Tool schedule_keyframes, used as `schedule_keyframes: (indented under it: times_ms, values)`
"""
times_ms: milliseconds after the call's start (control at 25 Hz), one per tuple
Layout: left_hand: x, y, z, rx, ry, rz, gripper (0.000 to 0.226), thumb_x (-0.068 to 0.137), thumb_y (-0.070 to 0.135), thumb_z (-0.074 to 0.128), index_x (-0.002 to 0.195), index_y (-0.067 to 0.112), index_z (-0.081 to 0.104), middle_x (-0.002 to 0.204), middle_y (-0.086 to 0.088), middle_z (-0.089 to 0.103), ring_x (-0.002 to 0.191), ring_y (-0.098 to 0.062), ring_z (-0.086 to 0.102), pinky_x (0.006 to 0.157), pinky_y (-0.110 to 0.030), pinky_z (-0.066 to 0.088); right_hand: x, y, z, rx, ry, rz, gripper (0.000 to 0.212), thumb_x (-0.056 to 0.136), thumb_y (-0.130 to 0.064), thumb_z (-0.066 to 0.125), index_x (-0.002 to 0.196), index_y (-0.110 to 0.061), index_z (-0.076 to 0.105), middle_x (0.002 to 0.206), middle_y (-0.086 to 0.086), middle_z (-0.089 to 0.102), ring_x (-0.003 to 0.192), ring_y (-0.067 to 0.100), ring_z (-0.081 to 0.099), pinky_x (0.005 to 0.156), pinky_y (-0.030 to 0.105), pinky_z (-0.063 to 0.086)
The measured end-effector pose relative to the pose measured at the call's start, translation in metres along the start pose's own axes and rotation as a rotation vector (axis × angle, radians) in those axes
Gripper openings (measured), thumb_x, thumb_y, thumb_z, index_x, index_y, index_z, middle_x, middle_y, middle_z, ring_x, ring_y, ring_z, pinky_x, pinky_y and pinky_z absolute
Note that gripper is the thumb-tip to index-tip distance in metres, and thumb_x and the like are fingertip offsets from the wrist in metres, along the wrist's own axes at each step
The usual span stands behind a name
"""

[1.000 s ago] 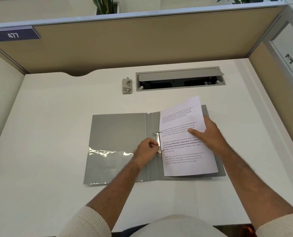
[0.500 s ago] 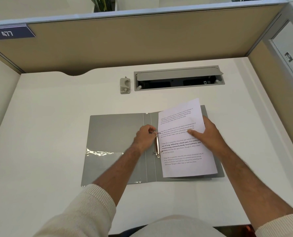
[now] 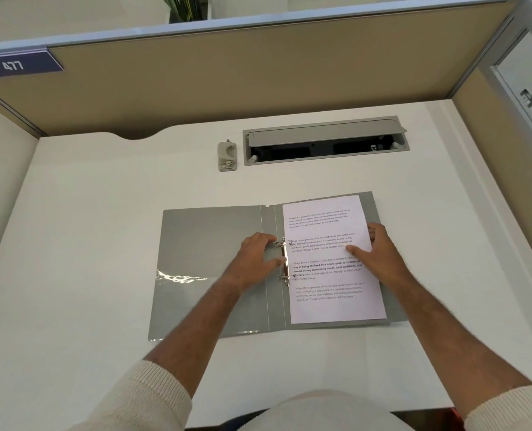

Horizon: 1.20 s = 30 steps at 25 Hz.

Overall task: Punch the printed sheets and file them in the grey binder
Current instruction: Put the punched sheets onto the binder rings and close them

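The grey binder lies open on the desk, with the printed sheets on its right half, their left edge at the ring mechanism. The left hand curls around the rings' upper end; whether the 2 rings are closed is hard to tell. The right hand presses the page with relaxed fingers, thumb on the text. If the sheets slide, the holes may miss the prongs and tear. The hole punch sits well apart.
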<state>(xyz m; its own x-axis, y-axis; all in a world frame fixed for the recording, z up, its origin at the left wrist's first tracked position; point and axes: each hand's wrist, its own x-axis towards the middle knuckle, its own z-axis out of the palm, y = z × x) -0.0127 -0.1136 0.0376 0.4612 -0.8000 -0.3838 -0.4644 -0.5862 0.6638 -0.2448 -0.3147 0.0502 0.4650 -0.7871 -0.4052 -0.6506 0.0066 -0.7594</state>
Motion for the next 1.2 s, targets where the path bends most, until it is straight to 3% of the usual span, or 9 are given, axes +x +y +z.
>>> schedule_keyframes:
  times_ms: [120,200,280,360,520,640,880,1200]
  values:
    - [-0.012,-0.003,-0.005,0.088,-0.069,0.060,0.074,0.088,0.038,0.083,0.150,0.017,0.050,0.152,-0.001,0.051,0.143,-0.020,0.041,0.117,-0.030,0.034,0.001,0.008,0.002,-0.279,0.098,-0.049,0.071,0.085,-0.025,0.082,0.144,-0.013,0.044,0.141,0.009,0.047,0.133,0.033,0.047,0.112,0.045,0.039]
    - [-0.017,-0.003,-0.006,0.105,-0.081,0.068,0.083,0.086,0.037,0.086,0.155,0.017,0.044,0.159,-0.002,0.046,0.149,-0.021,0.037,0.121,-0.030,0.030,-0.002,0.009,0.008,-0.365,0.127,-0.125,0.071,0.084,-0.026,0.083,0.144,-0.012,0.047,0.144,0.012,0.046,0.131,0.034,0.047,0.112,0.048,0.037]
    - [-0.018,-0.003,-0.006,0.121,-0.091,0.075,0.088,0.085,0.037,0.087,0.158,0.017,0.041,0.163,-0.002,0.042,0.152,-0.022,0.034,0.123,-0.030,0.028,-0.005,0.008,0.019,-0.308,0.071,-0.233,0.065,0.082,-0.022,0.085,0.138,-0.011,0.053,0.130,0.008,0.053,0.115,0.029,0.056,0.105,0.047,0.045]
    - [-0.017,-0.002,-0.006,0.130,-0.101,0.079,0.091,0.085,0.037,0.087,0.159,0.017,0.039,0.165,-0.002,0.040,0.153,-0.022,0.034,0.123,-0.030,0.027,-0.012,0.003,0.035,-0.234,-0.102,-0.291,0.060,0.084,-0.019,0.084,0.136,-0.014,0.055,0.119,0.001,0.055,0.099,0.019,0.056,0.097,0.041,0.051]
    - [-0.016,0.001,-0.006,0.123,-0.097,0.066,0.091,0.083,0.036,0.088,0.159,0.018,0.040,0.164,0.000,0.042,0.149,-0.020,0.040,0.120,-0.030,0.033,-0.022,-0.010,0.065,-0.238,-0.359,-0.328,0.066,0.086,-0.027,0.082,0.143,-0.024,0.049,0.115,-0.005,0.055,0.098,0.013,0.054,0.093,0.032,0.052]
    - [-0.016,0.002,-0.005,0.117,-0.104,0.059,0.092,0.084,0.036,0.088,0.159,0.019,0.039,0.164,0.001,0.041,0.148,-0.019,0.042,0.119,-0.033,0.037,-0.019,-0.013,0.079,-0.283,-0.419,-0.342,0.076,0.086,-0.030,0.082,0.151,-0.029,0.042,0.116,-0.008,0.055,0.097,0.009,0.054,0.092,0.032,0.053]
    - [-0.015,0.002,-0.003,0.113,-0.102,0.046,0.092,0.083,0.035,0.089,0.160,0.023,0.040,0.164,0.004,0.040,0.148,-0.018,0.043,0.119,-0.034,0.040,-0.009,-0.011,0.083,-0.287,-0.500,-0.274,0.092,0.087,-0.030,0.082,0.159,-0.041,0.026,0.117,-0.013,0.054,0.100,0.010,0.057,0.085,0.018,0.049]
    - [-0.013,0.004,-0.003,0.113,-0.089,0.017,0.093,0.082,0.035,0.090,0.161,0.023,0.041,0.164,0.003,0.041,0.149,-0.017,0.041,0.118,-0.031,0.038,0.001,-0.005,0.081,-0.216,-0.499,-0.248,0.092,0.081,-0.031,0.086,0.156,-0.044,0.034,0.116,-0.009,0.059,0.097,0.011,0.061,0.085,0.017,0.053]
